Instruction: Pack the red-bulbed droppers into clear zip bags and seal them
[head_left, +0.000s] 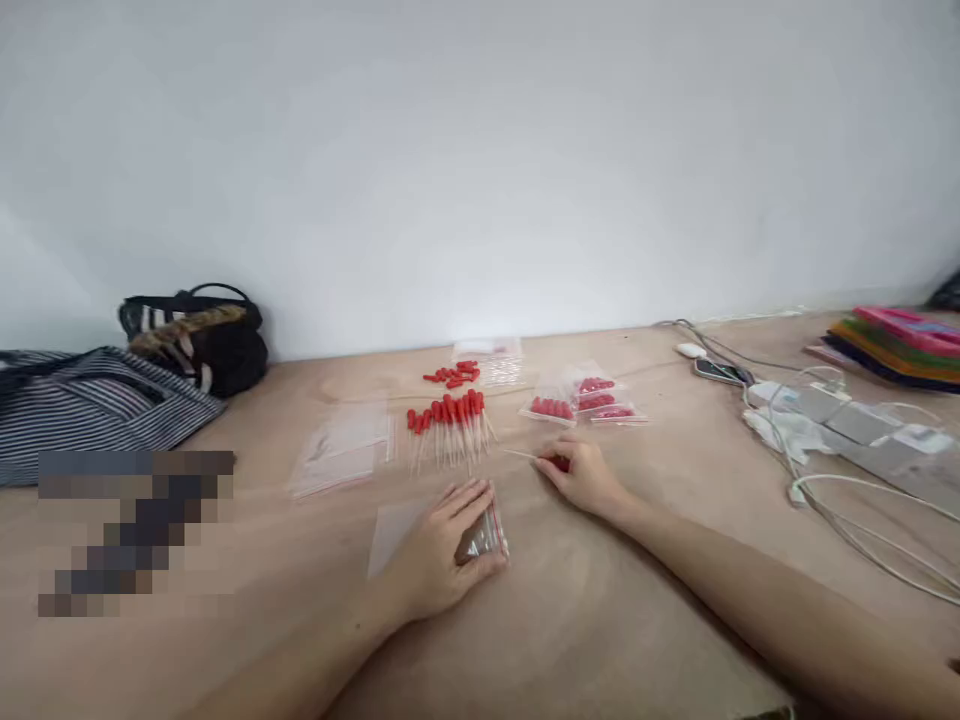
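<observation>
My left hand (439, 548) rests on the wooden table (600, 620), fingers closed around the mouth of a small clear zip bag (486, 535). My right hand (581, 473) pinches a thin dropper with a red bulb (536, 457), its clear tip pointing left. Just beyond my hands lies a row of red-bulbed droppers (450, 425). Loose red bulbs (454, 375) lie farther back beside a clear packet (491, 360). Filled bags of red pieces (589, 400) lie to the right of the row.
A stack of empty clear bags (341, 450) lies at the left. A striped cloth (82, 410) and a dark handbag (199, 340) sit far left. At the right are a phone (720, 370), power strips with white cables (847, 430) and coloured trays (900, 345).
</observation>
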